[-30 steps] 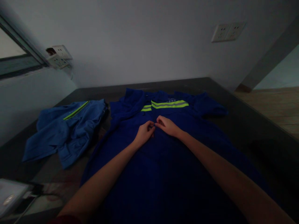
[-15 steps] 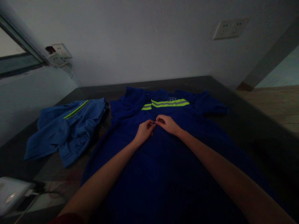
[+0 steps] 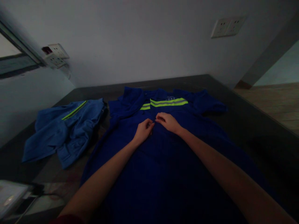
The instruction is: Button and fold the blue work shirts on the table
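Right hand [image 3: 168, 122] is edging slightly away from left hand [image 3: 143, 130] since the earlier frame, both grips narrowly pinching the centre front of the blue work shirt [image 3: 161, 155] lying on the worktop [image 3: 235, 124], keeping the cloth flat probably helping.

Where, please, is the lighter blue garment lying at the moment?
In the head view, the lighter blue garment lies rumpled on the left of the dark table, beside the darker blue garment and beyond the white object at lower left.
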`<state>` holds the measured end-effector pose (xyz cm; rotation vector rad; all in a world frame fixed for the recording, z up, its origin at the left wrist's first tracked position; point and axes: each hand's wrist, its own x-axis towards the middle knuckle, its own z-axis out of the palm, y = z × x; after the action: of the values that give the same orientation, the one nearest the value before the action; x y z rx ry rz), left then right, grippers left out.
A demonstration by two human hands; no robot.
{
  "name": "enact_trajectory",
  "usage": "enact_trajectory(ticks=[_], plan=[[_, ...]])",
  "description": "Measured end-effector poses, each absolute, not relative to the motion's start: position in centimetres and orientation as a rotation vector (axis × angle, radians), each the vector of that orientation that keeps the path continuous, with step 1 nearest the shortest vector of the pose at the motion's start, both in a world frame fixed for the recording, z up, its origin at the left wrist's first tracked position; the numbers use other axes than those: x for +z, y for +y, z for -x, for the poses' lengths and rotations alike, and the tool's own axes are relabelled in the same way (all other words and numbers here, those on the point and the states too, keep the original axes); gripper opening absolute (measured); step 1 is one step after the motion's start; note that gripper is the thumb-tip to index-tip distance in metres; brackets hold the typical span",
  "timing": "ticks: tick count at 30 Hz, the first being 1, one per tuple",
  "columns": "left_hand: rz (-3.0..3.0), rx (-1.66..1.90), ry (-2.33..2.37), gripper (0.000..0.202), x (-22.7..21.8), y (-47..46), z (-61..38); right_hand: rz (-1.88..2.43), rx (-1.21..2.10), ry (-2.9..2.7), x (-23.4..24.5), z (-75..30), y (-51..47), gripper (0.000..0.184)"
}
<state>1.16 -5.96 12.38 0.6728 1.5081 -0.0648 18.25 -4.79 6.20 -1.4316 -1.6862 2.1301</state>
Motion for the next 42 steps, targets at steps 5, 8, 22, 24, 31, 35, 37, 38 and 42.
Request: enact_trajectory(ticks=[5, 8, 22, 24, 31, 35, 37, 38, 42], plan=[[-0.709, -0.062, 1.507, 0.015, 12.3, -6.1, -1.0, 1.458, 2.084, -1.695, 6.5, -18.2, -4.9, 0.012], [-0.724, -0.056, 1.52, 0.015, 12.3, -6.1, -1.1, 1.511, 2.055, -1.688, 7.0, -18.1, -5.0, 0.012], [-0.937, -0.078, 1.608, 0.016, 12.6, -5.8, -1.3, 1.565, 2.08, -1.621, 7.8, -18.2, -5.2, 0.002], [-0.963, -0.089, 1.596, 0.017, 12.6, -5.8, -1.4, 1.631, 2.041, -1.69, 8.3, -18.0, -5.1, 0.003], [-0.985, -0.097, 1.56, 0.016, 12.4, -6.1, -1.2, 1.621, 1.912, -2.093, 10.0, -17.1, -4.7, 0.012], [-1.058, -0.1, 1.545, 0.015, 12.5, -6.1, -1.1, 1.598, 1.885, -2.245, 10.6, -17.0, -4.5, 0.016], [-1.12, -0.127, 1.526, 0.015, 12.6, -6.1, -1.1, 1.587, 1.888, -2.284, 10.7, -17.0, -4.4, 0.017], [-1.167, -0.153, 1.513, 0.015, 12.7, -6.1, -1.2, 1.579, 1.894, -2.295, 10.7, -17.0, -4.4, 0.017], [-1.441, -0.33, 1.43, 0.019, 13.2, -6.0, -1.4, 1.554, 1.895, -2.287, 10.4, -17.2, -4.8, 0.016]])
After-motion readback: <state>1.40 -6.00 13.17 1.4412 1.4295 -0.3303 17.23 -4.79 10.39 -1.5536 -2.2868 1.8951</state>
